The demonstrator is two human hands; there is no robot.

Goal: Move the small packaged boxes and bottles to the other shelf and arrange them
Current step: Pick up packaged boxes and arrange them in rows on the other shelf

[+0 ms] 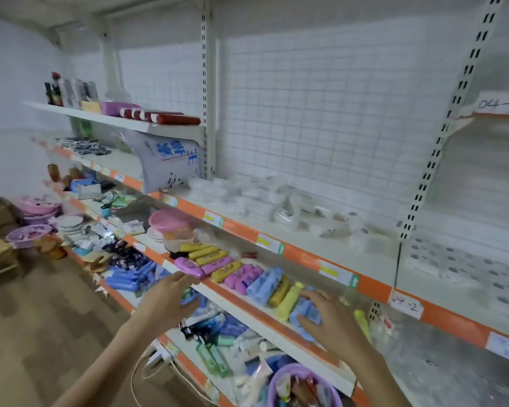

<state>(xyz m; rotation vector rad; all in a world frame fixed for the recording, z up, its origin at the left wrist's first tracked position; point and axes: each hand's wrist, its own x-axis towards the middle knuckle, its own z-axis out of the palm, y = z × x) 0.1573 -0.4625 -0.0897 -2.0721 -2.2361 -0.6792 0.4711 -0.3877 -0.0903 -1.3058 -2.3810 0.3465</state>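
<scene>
2 hands: right hand (331, 321) touching blue package (306, 311).

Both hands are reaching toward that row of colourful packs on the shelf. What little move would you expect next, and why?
Probably the right hand curls its spread fingers round the blue pack it rests on and lifts it. It is already on that pack at the row's end, next to the yellow bottle, while the left hand is open at the shelf edge, holding nothing.
</scene>
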